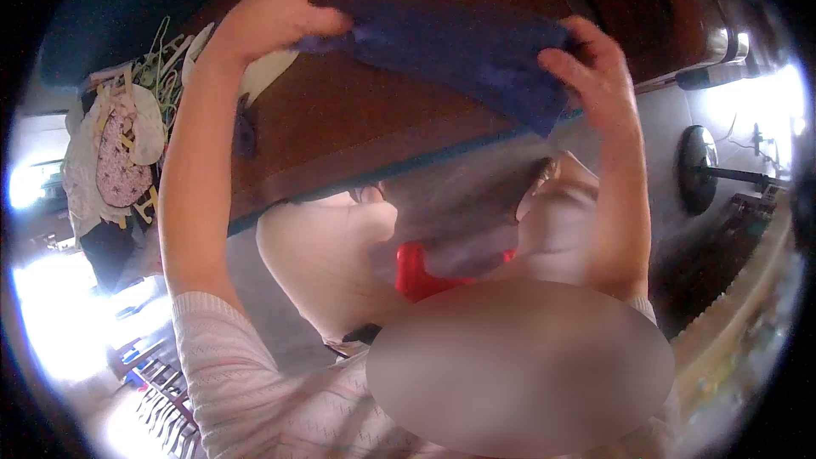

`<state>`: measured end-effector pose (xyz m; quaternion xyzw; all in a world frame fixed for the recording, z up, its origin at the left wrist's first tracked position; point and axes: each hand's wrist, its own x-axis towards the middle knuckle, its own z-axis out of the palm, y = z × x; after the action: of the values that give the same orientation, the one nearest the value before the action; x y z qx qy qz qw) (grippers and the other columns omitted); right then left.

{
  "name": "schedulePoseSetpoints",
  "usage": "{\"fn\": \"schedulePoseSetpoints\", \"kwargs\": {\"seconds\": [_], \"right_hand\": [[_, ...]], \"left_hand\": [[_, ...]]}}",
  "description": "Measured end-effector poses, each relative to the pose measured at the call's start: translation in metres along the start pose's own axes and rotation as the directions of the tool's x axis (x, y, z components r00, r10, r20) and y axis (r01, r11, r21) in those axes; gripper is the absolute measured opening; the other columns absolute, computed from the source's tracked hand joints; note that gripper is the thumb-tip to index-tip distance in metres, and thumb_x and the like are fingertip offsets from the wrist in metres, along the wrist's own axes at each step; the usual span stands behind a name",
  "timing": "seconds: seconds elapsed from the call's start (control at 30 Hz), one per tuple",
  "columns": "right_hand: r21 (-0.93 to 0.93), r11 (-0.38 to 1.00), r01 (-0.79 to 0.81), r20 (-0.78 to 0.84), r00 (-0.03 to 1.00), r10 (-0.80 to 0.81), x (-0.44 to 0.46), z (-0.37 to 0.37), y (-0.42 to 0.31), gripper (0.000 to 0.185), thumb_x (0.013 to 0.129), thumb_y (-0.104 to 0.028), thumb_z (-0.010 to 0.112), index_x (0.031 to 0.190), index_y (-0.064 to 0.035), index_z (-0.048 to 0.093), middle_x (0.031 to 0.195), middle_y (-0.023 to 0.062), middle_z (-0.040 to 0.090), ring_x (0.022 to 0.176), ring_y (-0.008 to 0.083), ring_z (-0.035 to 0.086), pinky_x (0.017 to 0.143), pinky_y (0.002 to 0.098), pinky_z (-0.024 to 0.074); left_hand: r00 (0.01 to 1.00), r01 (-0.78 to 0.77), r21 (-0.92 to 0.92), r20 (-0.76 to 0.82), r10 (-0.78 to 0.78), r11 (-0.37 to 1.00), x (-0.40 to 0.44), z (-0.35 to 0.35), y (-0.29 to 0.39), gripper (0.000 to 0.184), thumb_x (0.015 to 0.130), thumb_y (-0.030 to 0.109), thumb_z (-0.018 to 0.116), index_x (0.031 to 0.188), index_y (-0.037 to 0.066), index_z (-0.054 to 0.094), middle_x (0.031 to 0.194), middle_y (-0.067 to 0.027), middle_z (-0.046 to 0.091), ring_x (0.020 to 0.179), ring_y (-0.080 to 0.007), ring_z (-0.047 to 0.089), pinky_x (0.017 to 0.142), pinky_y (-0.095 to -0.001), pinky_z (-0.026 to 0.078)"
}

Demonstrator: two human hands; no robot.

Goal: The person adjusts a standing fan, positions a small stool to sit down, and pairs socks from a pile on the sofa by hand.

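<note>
A dark blue cloth (459, 47) is stretched between my two hands above a brown surface (340, 110). My left hand (293, 13) grips its left end, thumb and fingers curled together on the fabric. At the other end, my right hand (595, 68) pinches the upper right corner between thumb and fingers. The lower right corner of the cloth hangs free. Whether it is a garment or a plain piece of fabric, I cannot tell. A pale cloth (268, 76) lies behind my left wrist on the brown surface.
Clothes (123, 144) and green hangers (161, 55) hang at the left. A red seat (416, 272) is under me, between my legs. A round black fan-like object (697, 170) stands at the right. A rack (157, 391) is at the lower left.
</note>
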<state>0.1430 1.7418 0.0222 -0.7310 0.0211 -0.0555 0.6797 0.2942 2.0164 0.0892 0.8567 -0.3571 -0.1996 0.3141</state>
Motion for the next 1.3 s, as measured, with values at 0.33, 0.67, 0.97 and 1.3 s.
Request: {"fn": "schedulePoseSetpoints", "kwargs": {"seconds": [0.33, 0.67, 0.97, 1.3], "right_hand": [[-0.845, 0.411, 0.344, 0.34, 0.937, -0.084, -0.016, 0.002, 0.017, 0.025, 0.062, -0.016, 0.067, 0.086, -0.0159, 0.061, 0.092, 0.0016, 0.054, 0.093, 0.0232, 0.048, 0.083, 0.0414, 0.0348], [-0.69, 0.694, 0.205, 0.091, 0.976, -0.198, 0.009, 0.011, 0.037, 0.02, 0.072, -0.013, 0.06, 0.091, -0.0128, 0.06, 0.082, 0.008, 0.059, 0.064, 0.0245, 0.057, 0.058, 0.0307, 0.0463], [-0.886, 0.451, 0.105, 0.044, 0.989, -0.143, 0.034, 0.025, 0.058, 0.015, 0.069, -0.017, 0.061, 0.082, -0.0117, 0.057, 0.084, 0.008, 0.056, 0.083, 0.0273, 0.055, 0.065, 0.0378, 0.0458], [-0.756, 0.655, -0.003, -0.039, 0.998, -0.04, 0.03, 0.021, 0.055, 0.015, 0.068, -0.02, 0.062, 0.078, -0.0087, 0.058, 0.079, 0.0087, 0.06, 0.073, 0.0283, 0.058, 0.064, 0.0375, 0.0466]], "left_hand": [[0.959, -0.13, 0.643, -0.112, 0.26, 0.754, -0.003, 0.065, -0.071, 0.026, 0.058, -0.005, 0.054, 0.08, 0.008, 0.055, 0.09, -0.009, 0.053, 0.091, -0.0292, 0.049, 0.079, -0.0375, 0.04], [0.945, 0.128, 0.258, -0.325, -0.039, 0.957, -0.001, 0.067, -0.086, 0.021, 0.07, 0.003, 0.055, 0.089, 0.011, 0.06, 0.094, -0.0096, 0.057, 0.082, -0.023, 0.056, 0.07, -0.0339, 0.045], [0.959, 0.204, 0.484, -0.274, -0.073, 0.851, 0.006, 0.071, -0.093, 0.02, 0.064, 0.017, 0.064, 0.082, 0.011, 0.061, 0.076, -0.0097, 0.053, 0.073, -0.0235, 0.055, 0.068, -0.0337, 0.044], [0.935, 0.217, 0.18, -0.322, -0.151, 0.959, 0.011, 0.054, -0.082, 0.019, 0.066, 0.017, 0.062, 0.084, 0.009, 0.06, 0.08, -0.0081, 0.062, 0.075, -0.0207, 0.058, 0.07, -0.0312, 0.045]]}}
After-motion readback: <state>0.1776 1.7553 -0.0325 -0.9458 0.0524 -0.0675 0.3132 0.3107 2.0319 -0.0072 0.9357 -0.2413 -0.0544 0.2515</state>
